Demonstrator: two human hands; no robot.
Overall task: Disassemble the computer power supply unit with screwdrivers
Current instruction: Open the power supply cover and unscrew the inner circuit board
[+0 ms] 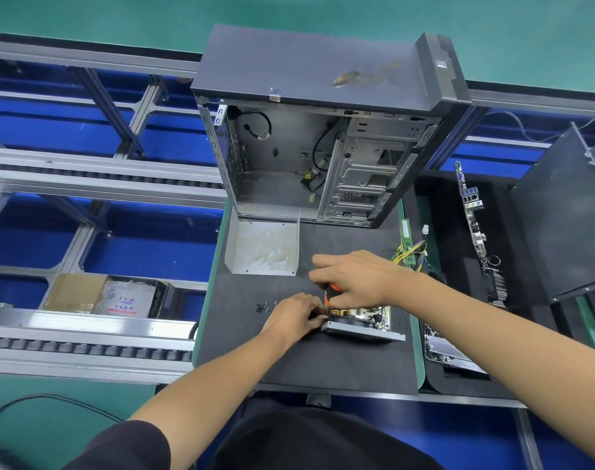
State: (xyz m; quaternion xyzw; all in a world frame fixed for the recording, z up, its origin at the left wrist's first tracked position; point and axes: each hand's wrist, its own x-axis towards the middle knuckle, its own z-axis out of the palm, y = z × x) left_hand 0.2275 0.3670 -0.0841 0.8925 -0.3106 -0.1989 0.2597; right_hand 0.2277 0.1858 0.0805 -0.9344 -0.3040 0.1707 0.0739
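The power supply unit [364, 329] lies open on the dark mat, its circuit board and fan showing above a grey metal base. My right hand [355, 278] grips a screwdriver with an orange and black handle [330, 293], held over the unit's left end. My left hand [294, 317] pinches the unit's left corner, fingers closed on it. The unit's removed grey metal cover [262, 247] stands on the mat behind, open side up. Several small black screws [263, 307] lie on the mat just left of my left hand. The screwdriver tip is hidden by my hands.
An empty computer case [323, 137] lies open at the back of the mat [306, 361]. Yellow and black cables [412, 253] and a green memory stick [405, 235] sit at the right edge. A motherboard [474, 225] and a black side panel [560, 212] are further right. A roller conveyor [86, 349] runs on the left.
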